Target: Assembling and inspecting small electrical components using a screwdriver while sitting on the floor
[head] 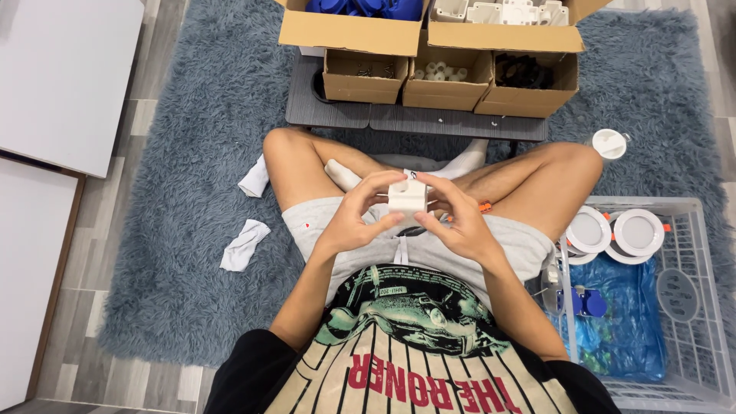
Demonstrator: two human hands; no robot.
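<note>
I sit cross-legged on a grey-blue shaggy rug (184,253). Both hands hold a small white plastic block (407,197) over my lap. My left hand (359,216) grips its left side, thumb under it and fingers curled over the top. On the right side, my right hand (458,218) wraps the block with its fingertips. A small orange piece (484,206) shows just beyond my right hand, by my thigh.
Ahead, a low grey board (418,119) carries several open cardboard boxes: blue parts (360,8), white parts (502,11), small white cylinders (441,73), black parts (524,73). At right, a clear plastic basket (694,230) holds round white lamp units (613,230) and a blue bag. White rags (244,245) lie left.
</note>
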